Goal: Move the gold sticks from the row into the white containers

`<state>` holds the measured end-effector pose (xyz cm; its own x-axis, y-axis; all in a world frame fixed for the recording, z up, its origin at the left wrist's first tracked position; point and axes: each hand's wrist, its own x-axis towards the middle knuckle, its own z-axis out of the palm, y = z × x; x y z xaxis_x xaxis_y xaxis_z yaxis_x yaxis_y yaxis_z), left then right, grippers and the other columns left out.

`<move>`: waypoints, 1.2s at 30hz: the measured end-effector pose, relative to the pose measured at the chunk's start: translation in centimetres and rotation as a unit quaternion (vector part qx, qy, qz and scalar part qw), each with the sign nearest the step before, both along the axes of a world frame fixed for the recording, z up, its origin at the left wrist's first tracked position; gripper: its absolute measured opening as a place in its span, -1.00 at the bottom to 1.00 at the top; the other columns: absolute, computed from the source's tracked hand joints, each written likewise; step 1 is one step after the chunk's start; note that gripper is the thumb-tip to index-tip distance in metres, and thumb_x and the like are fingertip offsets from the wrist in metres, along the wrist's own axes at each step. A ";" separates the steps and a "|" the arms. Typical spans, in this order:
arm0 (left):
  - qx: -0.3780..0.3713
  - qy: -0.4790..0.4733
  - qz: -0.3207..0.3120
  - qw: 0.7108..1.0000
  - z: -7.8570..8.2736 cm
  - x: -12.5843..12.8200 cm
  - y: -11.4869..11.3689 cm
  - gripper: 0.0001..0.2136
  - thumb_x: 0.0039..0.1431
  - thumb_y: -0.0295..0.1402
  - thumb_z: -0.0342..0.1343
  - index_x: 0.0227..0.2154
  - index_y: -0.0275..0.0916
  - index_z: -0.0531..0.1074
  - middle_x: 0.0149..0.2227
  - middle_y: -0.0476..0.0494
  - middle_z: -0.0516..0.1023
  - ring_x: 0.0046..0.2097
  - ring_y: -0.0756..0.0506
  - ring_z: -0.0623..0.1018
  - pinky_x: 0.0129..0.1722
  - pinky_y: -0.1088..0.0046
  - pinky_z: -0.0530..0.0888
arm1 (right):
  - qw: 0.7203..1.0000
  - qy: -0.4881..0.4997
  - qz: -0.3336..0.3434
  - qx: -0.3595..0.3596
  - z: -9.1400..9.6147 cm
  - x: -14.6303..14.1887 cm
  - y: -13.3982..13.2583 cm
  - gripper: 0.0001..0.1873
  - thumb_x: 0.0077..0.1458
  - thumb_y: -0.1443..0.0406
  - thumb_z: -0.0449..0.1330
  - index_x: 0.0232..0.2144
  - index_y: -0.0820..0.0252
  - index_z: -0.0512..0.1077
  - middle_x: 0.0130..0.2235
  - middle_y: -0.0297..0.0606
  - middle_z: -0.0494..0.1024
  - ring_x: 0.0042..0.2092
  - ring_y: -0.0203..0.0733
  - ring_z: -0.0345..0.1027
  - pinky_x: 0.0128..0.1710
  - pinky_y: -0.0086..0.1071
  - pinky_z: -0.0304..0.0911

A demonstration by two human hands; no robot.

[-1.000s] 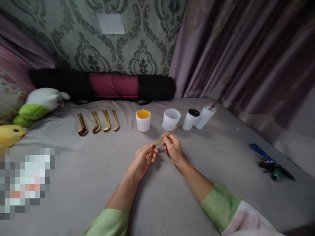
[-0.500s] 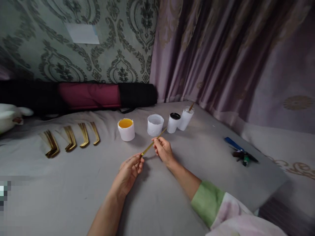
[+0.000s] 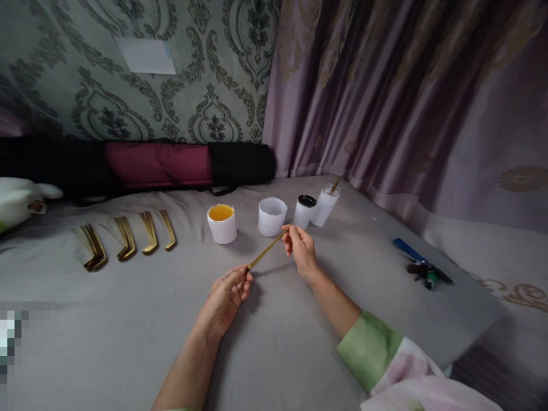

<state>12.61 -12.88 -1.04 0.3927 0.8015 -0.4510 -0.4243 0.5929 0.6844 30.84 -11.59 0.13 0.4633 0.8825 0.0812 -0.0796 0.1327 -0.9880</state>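
Note:
A thin gold strip stretches slantwise between my two hands, above the grey cloth. My left hand pinches its lower end, where a darker, thicker bit shows at the fingertips. My right hand grips the far end between thumb and fingers, close in front of the white cups. Its tip is mostly hidden by those fingers. Off to the left lie several bundles of similar gold strips, each bent at the near end; the largest bundle is outermost and the thinnest is nearest the cups.
Behind my hands stand a white cup with yellow inside, a pale-lined cup, a black-topped cup and a taller one holding a brown stick. Blue-handled tools lie right. A black and maroon roll borders the back.
My right hand has slid along the strip, up and to the right, to its far end, uncovering more of its length. My left hand keeps its hold almost in place.

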 end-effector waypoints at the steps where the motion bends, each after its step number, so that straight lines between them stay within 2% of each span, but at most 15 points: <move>1: 0.002 -0.001 0.000 1.000 0.0 0.0 0.0 -0.80 -0.05 -0.46 0.10 -0.29 -0.39 0.38 -0.51 -0.07 0.41 -0.55 0.11 0.35 -0.61 0.64 0.29 | 1.000 -0.001 -0.005 0.003 0.2 0.2 0.0 -0.65 0.00 0.05 0.00 -0.36 0.22 0.35 -0.53 -0.39 0.29 -0.62 -0.47 0.06 -0.72 -0.58 -0.01; 6: 0.011 -0.008 -0.002 1.000 -0.1 -0.1 0.0 -0.81 -0.04 -0.47 0.10 -0.31 -0.41 0.38 -0.51 -0.08 0.40 -0.56 0.11 0.35 -0.65 0.64 0.26 | 1.000 -0.006 -0.019 0.013 0.6 1.0 -0.1 -0.66 -0.01 0.06 0.02 -0.38 0.21 0.34 -0.53 -0.39 0.29 -0.62 -0.48 0.06 -0.72 -0.57 -0.02; 15: -0.005 0.014 0.006 1.000 0.3 0.1 -0.1 -0.87 0.01 -0.54 0.04 -0.33 -0.40 0.37 -0.50 -0.13 0.44 -0.55 0.08 0.41 -0.60 0.62 0.36 | 0.999 -0.015 -0.025 0.015 0.7 1.7 -0.3 -0.69 -0.03 0.08 0.04 -0.40 0.22 0.34 -0.54 -0.40 0.31 -0.64 -0.48 0.06 -0.74 -0.58 -0.03; 27: -0.002 0.010 0.005 1.000 -0.1 -0.1 0.0 -0.85 0.01 -0.53 0.06 -0.31 -0.40 0.41 -0.47 -0.14 0.43 -0.53 0.10 0.40 -0.57 0.64 0.38 | 0.999 -0.019 -0.028 0.011 1.0 2.7 -0.5 -0.70 -0.03 0.10 0.04 -0.43 0.25 0.32 -0.56 -0.38 0.31 -0.64 -0.48 0.08 -0.75 -0.58 -0.02; 36: -0.042 -0.027 0.023 0.999 0.2 -0.5 0.3 -0.84 0.03 -0.53 0.03 -0.28 -0.40 0.40 -0.44 -0.09 0.36 -0.53 0.11 0.35 -0.62 0.63 0.33 | 0.996 -0.056 -0.068 0.020 3.5 6.4 -1.3 -0.71 -0.03 0.12 0.07 -0.44 0.27 0.33 -0.57 -0.38 0.32 -0.65 -0.48 0.08 -0.75 -0.57 -0.02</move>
<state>12.10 -12.57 -0.87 0.3820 0.7794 -0.4966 -0.4864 0.6265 0.6091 37.26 -12.87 3.60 0.5643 0.8070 0.1740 0.0527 0.1751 -0.9831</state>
